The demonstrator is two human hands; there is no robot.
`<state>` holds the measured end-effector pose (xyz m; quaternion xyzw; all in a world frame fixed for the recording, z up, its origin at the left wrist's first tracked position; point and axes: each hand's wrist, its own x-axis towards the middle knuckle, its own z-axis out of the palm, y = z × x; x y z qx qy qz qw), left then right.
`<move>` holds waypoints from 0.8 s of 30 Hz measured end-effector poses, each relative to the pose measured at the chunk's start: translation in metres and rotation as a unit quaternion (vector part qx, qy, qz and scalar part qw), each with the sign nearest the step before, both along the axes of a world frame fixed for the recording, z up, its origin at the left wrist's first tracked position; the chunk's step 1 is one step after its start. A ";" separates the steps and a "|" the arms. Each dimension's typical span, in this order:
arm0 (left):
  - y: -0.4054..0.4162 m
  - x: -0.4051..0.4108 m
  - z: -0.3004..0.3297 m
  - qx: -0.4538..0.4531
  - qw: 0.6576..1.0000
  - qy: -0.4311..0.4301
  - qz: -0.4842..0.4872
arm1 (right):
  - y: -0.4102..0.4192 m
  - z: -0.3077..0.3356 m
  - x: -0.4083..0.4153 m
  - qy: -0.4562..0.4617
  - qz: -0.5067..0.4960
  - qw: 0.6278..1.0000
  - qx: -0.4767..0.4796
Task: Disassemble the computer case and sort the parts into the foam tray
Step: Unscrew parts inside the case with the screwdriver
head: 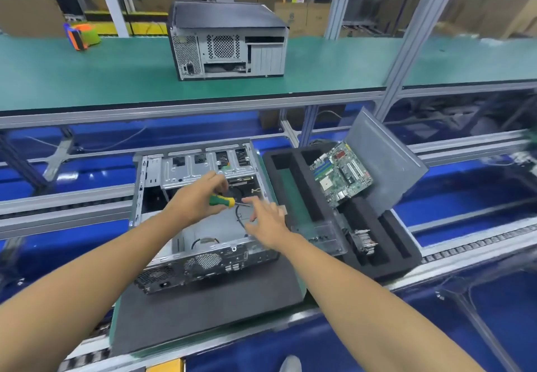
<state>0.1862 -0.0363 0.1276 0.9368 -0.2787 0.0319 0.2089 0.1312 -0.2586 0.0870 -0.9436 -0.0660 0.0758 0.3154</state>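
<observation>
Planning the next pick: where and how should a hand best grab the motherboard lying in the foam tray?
Pinch the motherboard by its bare long edges, coming from above. It lies tilted across the foam tray, propped on the ribs, so its edges are probably free of the foam. The top face is crowded with slots and a socket, so avoid pressing there. The grey panel leaning behind blocks the far side; approach from the near side.

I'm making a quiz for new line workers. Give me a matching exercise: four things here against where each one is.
Things:
1. screwdriver
2. circuit board
3. closed computer case
4. tape dispenser

Places:
a. left end of the green shelf
b. in the left hand
c. middle of the green shelf
d. on the foam tray

Pairs: 1-b, 2-d, 3-c, 4-a
</observation>
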 end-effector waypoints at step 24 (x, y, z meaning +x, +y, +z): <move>-0.062 0.054 0.004 -0.207 0.951 0.225 -0.037 | -0.025 0.025 0.064 0.058 -0.027 0.989 0.136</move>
